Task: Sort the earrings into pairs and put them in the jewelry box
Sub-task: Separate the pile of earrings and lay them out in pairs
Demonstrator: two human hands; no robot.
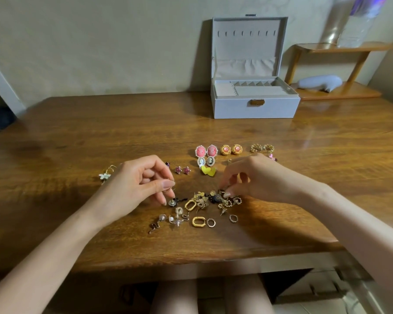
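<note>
Wooden table: some pairs laid out, jewelry box looks empty.
My left hand pinches a hook earring; right hand curls into the unsorted pile, grip unclear.

Bare table before jewelry box.

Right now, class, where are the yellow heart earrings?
In the head view, the yellow heart earrings lie on the table right of centre, just nearer the person than the small cameo pair and right of the pink star studs.
</note>
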